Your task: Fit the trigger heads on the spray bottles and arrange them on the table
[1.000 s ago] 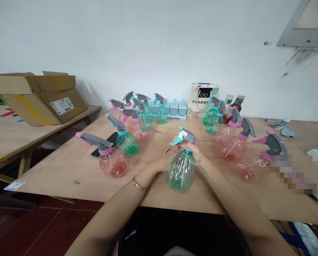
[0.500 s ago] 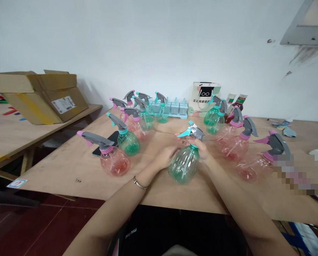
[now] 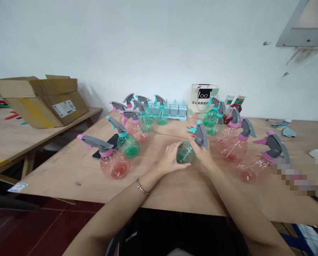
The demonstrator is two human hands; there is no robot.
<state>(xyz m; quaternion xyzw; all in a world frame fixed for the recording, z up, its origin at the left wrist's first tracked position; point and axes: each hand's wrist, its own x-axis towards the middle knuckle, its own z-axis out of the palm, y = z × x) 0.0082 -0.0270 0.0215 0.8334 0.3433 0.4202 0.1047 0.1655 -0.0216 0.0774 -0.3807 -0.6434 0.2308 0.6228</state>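
Note:
I hold a green spray bottle [image 3: 185, 153] with a grey and teal trigger head above the middle of the wooden table [image 3: 174, 188]. It is tipped over, its base turned toward me. My left hand [image 3: 171, 160] cups the bottle's body. My right hand [image 3: 203, 151] is closed round its neck just under the trigger head. A bracelet sits on my left wrist.
Several pink and green spray bottles [image 3: 114, 161] stand to the left, and several more [image 3: 235, 147] to the right. A dark phone [image 3: 107, 144] lies by the left group. A white bag [image 3: 203, 99], a teal tray [image 3: 172, 108] and a cardboard box [image 3: 45, 99] stand farther off.
The green bottle has gone from upright to tipped forward with its base toward me, and both hands carried it farther from me over the table.

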